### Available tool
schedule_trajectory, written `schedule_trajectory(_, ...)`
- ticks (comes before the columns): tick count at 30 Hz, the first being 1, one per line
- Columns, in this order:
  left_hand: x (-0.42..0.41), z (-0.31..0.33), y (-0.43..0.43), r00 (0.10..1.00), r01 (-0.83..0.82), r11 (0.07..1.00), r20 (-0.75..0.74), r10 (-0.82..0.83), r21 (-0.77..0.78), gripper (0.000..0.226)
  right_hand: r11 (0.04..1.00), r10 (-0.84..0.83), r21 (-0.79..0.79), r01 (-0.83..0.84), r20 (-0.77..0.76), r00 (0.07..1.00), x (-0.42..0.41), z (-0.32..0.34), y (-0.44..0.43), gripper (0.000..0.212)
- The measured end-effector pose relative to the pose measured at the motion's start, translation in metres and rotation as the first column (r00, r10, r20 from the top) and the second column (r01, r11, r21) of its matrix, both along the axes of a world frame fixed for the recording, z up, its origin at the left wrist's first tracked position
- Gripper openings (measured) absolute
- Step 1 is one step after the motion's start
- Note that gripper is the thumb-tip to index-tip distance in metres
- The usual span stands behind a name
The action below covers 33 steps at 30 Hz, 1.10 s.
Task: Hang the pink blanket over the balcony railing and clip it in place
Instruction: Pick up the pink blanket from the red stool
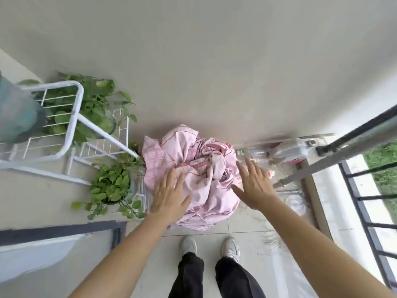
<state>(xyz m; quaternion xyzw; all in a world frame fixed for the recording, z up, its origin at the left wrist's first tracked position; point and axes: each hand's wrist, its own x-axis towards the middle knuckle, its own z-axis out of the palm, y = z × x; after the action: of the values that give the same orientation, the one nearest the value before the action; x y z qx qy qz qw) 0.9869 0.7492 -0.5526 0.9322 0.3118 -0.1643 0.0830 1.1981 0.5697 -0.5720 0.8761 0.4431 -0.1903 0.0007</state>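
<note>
On the floor by the wall, at 12 o'clock from my shoes, sits the bunched pink blanket. My left hand lies flat on it, fingers spread. My right hand hovers just beside, fingers spread. The railing runs at 3 o'clock; plants crowd 9 o'clock.

Whatever carries the pink blanket is hidden under its crumpled heap. The balcony railing runs off the right edge. A blurred teal shape is cut by the left edge. Clutter behind the blanket is too smeared to identify.
</note>
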Motion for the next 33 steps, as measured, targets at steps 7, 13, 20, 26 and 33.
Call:
schedule_trajectory(7,-0.024,-0.170,-0.007,0.946,0.019,0.975,-0.312,-0.090,-0.222,0.101,0.992,0.090,-0.069,-0.106,-0.206,0.974,-0.060,-0.149,-0.001,0.100)
schedule_trajectory(13,-0.034,-0.242,0.010,0.908,0.204,0.978,-0.367,-0.204,-0.040,0.109,0.964,0.065,-0.243,-0.105,-0.166,0.984,-0.088,-0.229,0.008,0.140)
schedule_trajectory(20,-0.029,-0.231,0.059,0.980,0.194,0.979,-0.025,-0.196,-0.057,0.065,0.991,-0.121,-0.078,0.110,-0.163,0.979,-0.082,-0.234,0.030,0.080)
schedule_trajectory(26,0.001,-0.140,0.068,0.958,0.090,0.996,0.273,-0.083,-0.014,0.056,0.951,-0.249,0.103,0.291,-0.298,0.921,-0.057,-0.177,0.057,0.051)
schedule_trajectory(33,0.053,0.038,0.104,0.678,0.201,0.971,0.697,-0.235,0.132,0.060,0.901,-0.202,0.250,0.356,-0.485,0.851,-0.050,-0.062,0.087,0.141)
